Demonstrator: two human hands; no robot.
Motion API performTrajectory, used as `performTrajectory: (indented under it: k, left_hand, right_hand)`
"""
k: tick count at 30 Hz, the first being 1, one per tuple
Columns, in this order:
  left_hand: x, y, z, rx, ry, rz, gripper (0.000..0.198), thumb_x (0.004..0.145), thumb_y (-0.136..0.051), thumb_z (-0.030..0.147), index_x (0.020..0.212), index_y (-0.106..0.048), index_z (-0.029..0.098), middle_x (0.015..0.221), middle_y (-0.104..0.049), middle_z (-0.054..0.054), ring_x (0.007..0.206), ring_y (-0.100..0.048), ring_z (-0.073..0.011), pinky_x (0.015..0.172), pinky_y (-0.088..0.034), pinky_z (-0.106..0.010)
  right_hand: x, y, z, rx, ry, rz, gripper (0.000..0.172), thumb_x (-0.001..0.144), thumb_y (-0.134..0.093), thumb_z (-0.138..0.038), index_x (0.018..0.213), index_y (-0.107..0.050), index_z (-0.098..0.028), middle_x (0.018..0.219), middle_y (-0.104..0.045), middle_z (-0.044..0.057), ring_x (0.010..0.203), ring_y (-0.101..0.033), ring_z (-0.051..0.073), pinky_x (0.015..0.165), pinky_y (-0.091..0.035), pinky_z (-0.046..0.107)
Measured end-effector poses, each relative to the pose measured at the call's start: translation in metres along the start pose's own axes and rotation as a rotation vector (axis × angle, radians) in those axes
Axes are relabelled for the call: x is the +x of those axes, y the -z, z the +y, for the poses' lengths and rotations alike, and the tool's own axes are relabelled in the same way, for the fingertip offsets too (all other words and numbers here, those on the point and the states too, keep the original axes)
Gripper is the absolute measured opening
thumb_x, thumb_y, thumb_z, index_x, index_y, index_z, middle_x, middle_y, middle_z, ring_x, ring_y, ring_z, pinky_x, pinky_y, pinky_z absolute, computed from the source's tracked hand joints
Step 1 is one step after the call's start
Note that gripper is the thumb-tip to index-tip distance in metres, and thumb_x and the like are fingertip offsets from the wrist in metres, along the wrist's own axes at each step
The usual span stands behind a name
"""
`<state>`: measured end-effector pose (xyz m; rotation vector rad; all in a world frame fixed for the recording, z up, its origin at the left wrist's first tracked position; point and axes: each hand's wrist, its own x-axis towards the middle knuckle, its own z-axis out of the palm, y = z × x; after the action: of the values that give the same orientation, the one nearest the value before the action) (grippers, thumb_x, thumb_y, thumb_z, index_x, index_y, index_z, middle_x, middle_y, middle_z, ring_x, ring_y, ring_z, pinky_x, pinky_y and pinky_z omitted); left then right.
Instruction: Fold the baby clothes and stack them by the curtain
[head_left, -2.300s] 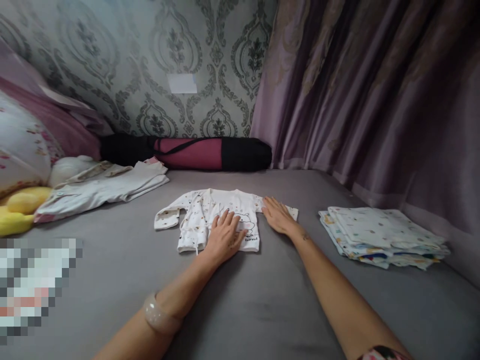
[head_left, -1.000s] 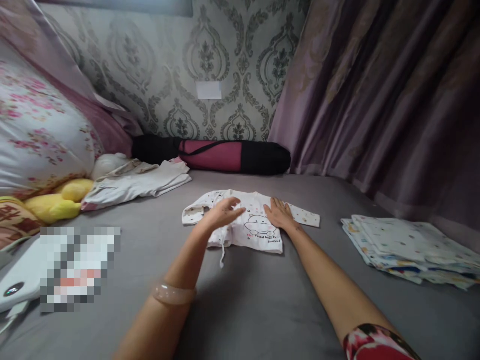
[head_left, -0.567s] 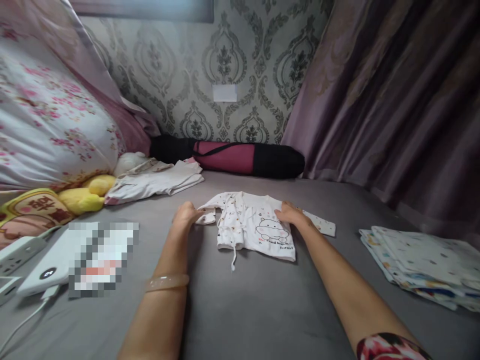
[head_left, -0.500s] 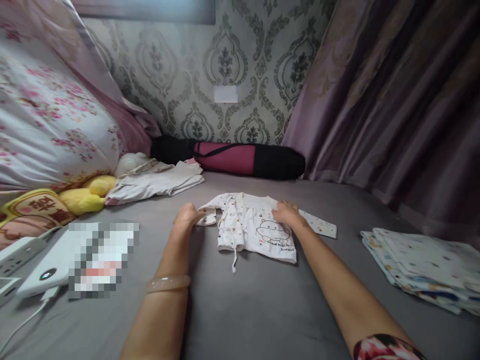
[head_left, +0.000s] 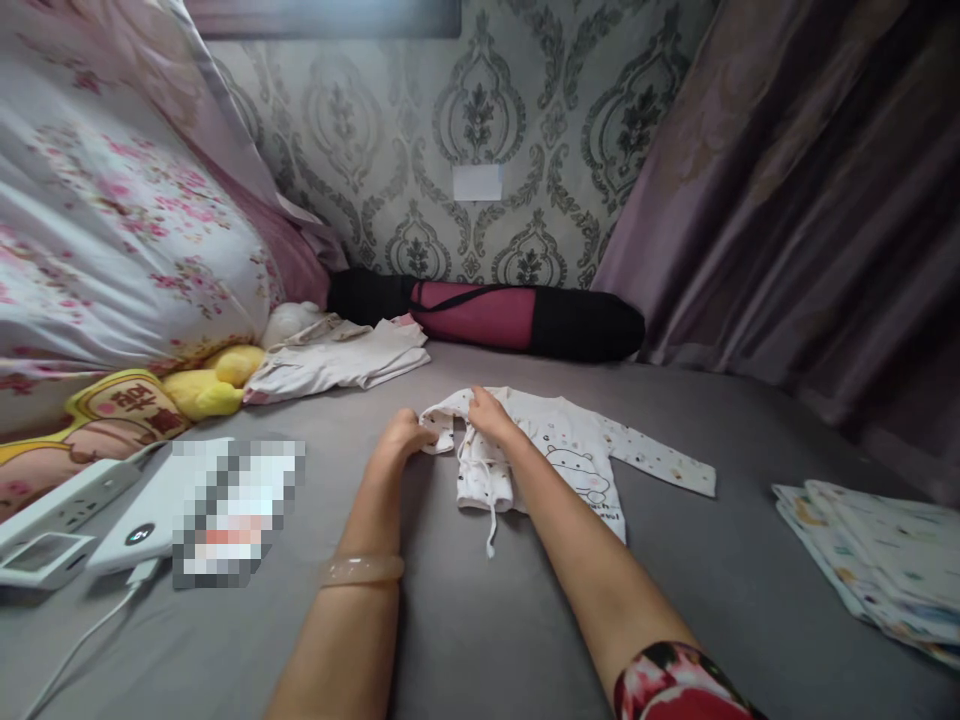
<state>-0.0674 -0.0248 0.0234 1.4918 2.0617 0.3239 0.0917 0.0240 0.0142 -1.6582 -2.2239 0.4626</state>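
A small white baby shirt [head_left: 577, 455] with a cartoon print lies flat on the grey bed sheet [head_left: 487, 620]. My left hand [head_left: 401, 436] is closed on the cuff of the shirt's left sleeve. My right hand [head_left: 486, 413] has crossed over and rests with bent fingers on the shirt's left shoulder, near the tie strings. The shirt's right sleeve [head_left: 660, 463] lies stretched out flat to the right.
A stack of folded patterned cloths [head_left: 870, 555] lies at the right. Unfolded pale garments [head_left: 337, 360] and a black and maroon roll bag [head_left: 510, 315] lie at the back. Floral bedding [head_left: 112, 230], a yellow plush toy [head_left: 210, 385] and a white power bank [head_left: 150, 510] sit left.
My left hand left the shirt's middle and took hold of the left sleeve cuff. My right hand slid from the right side across to the left shoulder. The view turned left.
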Motion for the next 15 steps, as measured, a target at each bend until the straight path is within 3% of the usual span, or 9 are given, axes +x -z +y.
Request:
performTrajectory:
  k: [4,7,10,12,15]
  left_hand:
    - [-0.005,0.002,0.006,0.054,-0.086,0.129,0.012,0.073,-0.059,0.018,0.083,-0.065,0.017,0.084,-0.067,-0.009,0.084,-0.064,-0.0242,0.07,-0.045,-0.03]
    - [-0.012,0.007,0.012,0.123,-0.143,0.485,0.026,0.08,-0.048,0.015,0.097,-0.066,0.021,0.104,-0.064,-0.011,0.107,-0.056,-0.0282,0.089,-0.041,-0.04]
    - [-0.014,0.008,0.012,0.14,-0.121,0.812,0.029,0.081,-0.047,0.015,0.098,-0.068,0.024,0.116,-0.056,-0.012,0.117,-0.046,-0.0306,0.094,-0.037,-0.045]
    - [-0.01,0.006,0.005,0.119,-0.024,0.786,0.027,0.081,-0.049,0.016,0.097,-0.07,0.024,0.123,-0.053,-0.013,0.12,-0.043,-0.0333,0.094,-0.037,-0.047]
    - [0.001,0.003,-0.01,0.049,0.127,0.603,0.037,0.083,-0.047,0.018,0.114,-0.065,0.023,0.128,-0.051,-0.017,0.121,-0.043,-0.0362,0.095,-0.038,-0.049]
  right_hand:
    - [-0.004,-0.019,0.002,0.08,-0.027,0.054,0.054,0.089,-0.038,-0.011,0.142,-0.04,-0.003,0.145,-0.047,0.017,0.134,-0.042,0.021,0.109,-0.032,0.029]
    - [-0.008,-0.027,0.004,0.085,-0.01,0.11,0.056,0.088,-0.037,-0.011,0.144,-0.038,-0.009,0.147,-0.044,0.014,0.138,-0.036,0.02,0.112,-0.028,0.032]
    - [-0.014,-0.028,0.002,0.04,-0.003,0.092,0.056,0.09,-0.035,-0.016,0.146,-0.034,-0.008,0.152,-0.037,0.015,0.141,-0.03,0.021,0.115,-0.023,0.033]
    - [-0.018,-0.027,-0.001,0.01,-0.002,0.045,0.056,0.093,-0.034,-0.021,0.147,-0.032,-0.005,0.155,-0.031,0.017,0.143,-0.025,0.024,0.116,-0.019,0.036]
    - [-0.024,-0.023,-0.007,-0.014,-0.015,-0.014,0.058,0.095,-0.032,-0.028,0.148,-0.032,-0.004,0.157,-0.024,0.016,0.146,-0.018,0.027,0.118,-0.014,0.04]
